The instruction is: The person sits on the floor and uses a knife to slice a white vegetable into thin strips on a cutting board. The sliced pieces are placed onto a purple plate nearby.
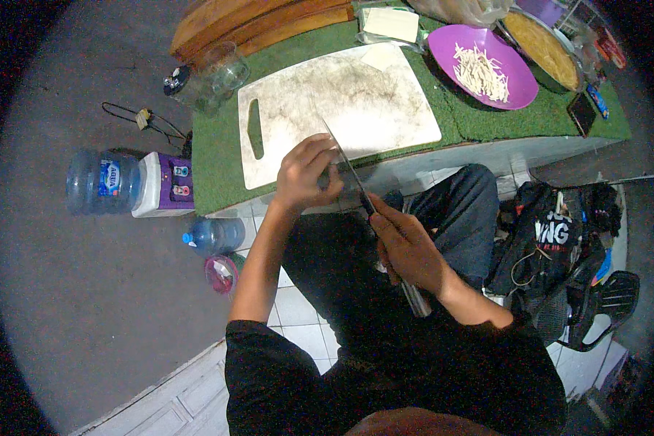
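My right hand (406, 240) is closed around the handle of a long-bladed knife (344, 158), whose tip points up and left over the white cutting board (316, 92). At the board's near edge, my left hand (310, 171) is beside the blade with its fingers curled; whether it holds anything is hidden. A pale, thin square sheet (380, 58) lies at the board's far edge. Right of the board stands a purple bowl (438, 46) with thin pale strips (482, 73) in it. Behind the board, a stack of pale square sheets (391, 23) rests on plastic packaging.
Green turf-like matting (212, 163) covers the worktop. A pot (542, 49) with yellowish contents, a phone (581, 113) and a blue packet (598, 102) are at the right. Clear glassware (231, 68) stands at the left, near a wooden object (261, 24). A water dispenser (161, 182) stands beyond the left edge.
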The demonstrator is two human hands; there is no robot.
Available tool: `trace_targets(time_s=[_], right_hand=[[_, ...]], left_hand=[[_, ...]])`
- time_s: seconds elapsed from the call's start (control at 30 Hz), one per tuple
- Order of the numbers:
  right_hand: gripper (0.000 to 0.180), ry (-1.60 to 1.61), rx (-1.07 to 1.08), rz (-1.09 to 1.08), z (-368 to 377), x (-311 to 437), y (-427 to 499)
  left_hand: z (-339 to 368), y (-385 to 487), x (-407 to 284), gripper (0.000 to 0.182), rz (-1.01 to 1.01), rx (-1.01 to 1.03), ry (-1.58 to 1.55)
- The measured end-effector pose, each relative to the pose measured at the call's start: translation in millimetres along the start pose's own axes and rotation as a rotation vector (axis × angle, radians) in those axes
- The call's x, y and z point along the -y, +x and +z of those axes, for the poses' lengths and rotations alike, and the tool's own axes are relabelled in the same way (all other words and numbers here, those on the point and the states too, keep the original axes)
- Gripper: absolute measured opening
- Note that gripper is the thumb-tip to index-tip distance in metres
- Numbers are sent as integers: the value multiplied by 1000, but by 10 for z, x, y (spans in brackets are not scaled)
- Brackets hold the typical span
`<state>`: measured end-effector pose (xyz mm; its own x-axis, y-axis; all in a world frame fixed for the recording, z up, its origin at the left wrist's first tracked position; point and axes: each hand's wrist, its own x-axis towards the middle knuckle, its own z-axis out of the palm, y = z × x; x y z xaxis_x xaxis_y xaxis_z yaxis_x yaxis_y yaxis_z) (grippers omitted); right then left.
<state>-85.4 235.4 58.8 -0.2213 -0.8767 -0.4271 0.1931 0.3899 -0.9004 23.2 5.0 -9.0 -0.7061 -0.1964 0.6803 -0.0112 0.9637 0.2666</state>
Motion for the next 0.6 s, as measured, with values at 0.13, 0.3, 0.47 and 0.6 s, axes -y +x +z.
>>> trace_targets(time_s=[0.13,0.3,0.47,0.6], right_hand=[[49,11,2,-114,25,-128,1],[51,-98,10,-113,13,-128,-30],[52,-74,52,-47,-24,-11,-116],[53,-129,11,-66,9,-25,-119]], left_hand=[[22,6,-10,25,-8,-13,0],[26,-22,-1,24,-10,-33,20],[28,-4,-19,24,-29,-14,9],[4,9,-28,26,-26,18,27]])
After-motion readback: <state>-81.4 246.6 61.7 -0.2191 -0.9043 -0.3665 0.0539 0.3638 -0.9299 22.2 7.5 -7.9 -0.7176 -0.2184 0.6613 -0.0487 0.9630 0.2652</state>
